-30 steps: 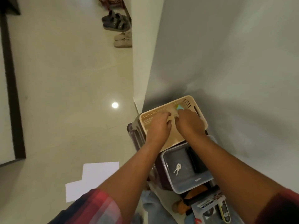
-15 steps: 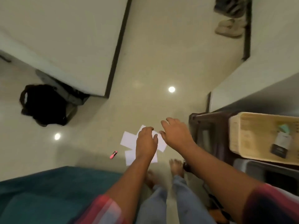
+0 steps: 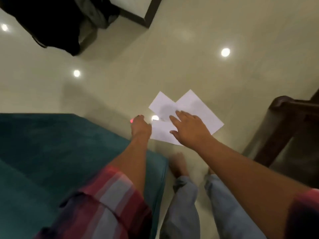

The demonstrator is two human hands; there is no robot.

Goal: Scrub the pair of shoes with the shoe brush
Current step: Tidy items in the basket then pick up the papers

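Note:
Neither the shoes nor the shoe brush appear in the head view. Both my arms reach forward over the glossy floor. My left hand (image 3: 140,125) has its fingers curled under, and nothing shows in it. My right hand (image 3: 189,130) hovers with fingers spread and holds nothing, just above a few white sheets of paper (image 3: 195,107) lying on the floor. My bare feet (image 3: 178,163) stand just behind the sheets.
A small pink object (image 3: 132,120) lies on the floor, mostly hidden by my left hand. A teal cushioned surface (image 3: 51,152) fills the lower left. A dark wooden stand (image 3: 283,128) is at the right. A black bag (image 3: 57,21) sits at the top left.
My view has swung left, away from the beige basket and the stand. Both hands left the basket and now hang lower over the white sheets; the right hand's fingers have spread.

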